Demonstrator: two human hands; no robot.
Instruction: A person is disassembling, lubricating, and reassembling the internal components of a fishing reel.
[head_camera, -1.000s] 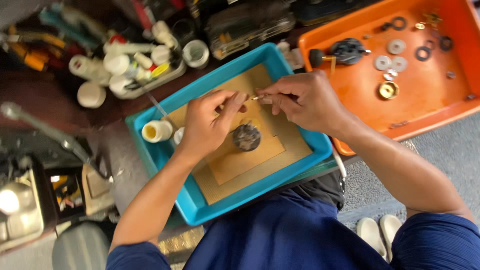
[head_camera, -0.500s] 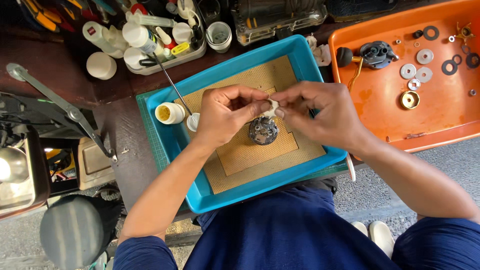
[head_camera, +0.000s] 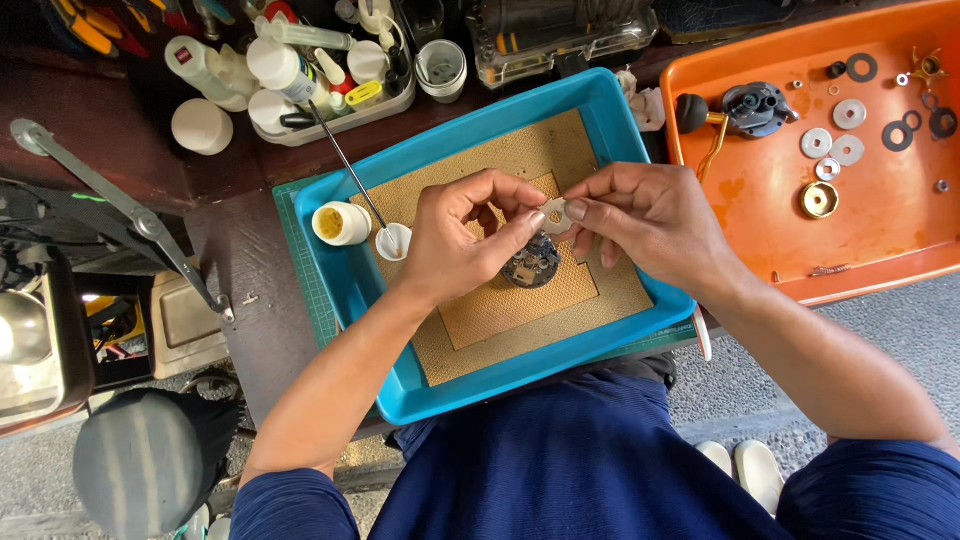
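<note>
Both hands meet over a blue tray (head_camera: 345, 270) lined with a tan mesh mat (head_camera: 520, 320). My left hand (head_camera: 465, 240) and my right hand (head_camera: 650, 215) together pinch a small pale ring-shaped washer (head_camera: 556, 215) between thumbs and fingertips. Just below it on the mat lies a round dark metal gear part (head_camera: 530, 268), partly hidden by my fingers. A small white cup (head_camera: 393, 241) with a thin brush handle standing in it and a yellow-filled pot (head_camera: 341, 223) sit in the tray's left part, beside my left hand.
An orange tray (head_camera: 760, 230) at the right holds a black reel body (head_camera: 752, 108), several washers and a brass ring (head_camera: 819, 200). Bottles and tubes fill a bin (head_camera: 300, 75) at the back. A white lid (head_camera: 201, 126), a metal arm (head_camera: 120, 200) and a stool (head_camera: 150, 465) are left.
The view has shifted so the trays sit lower and further right. My hands came together over the gear part and now hold the washer between them.
</note>
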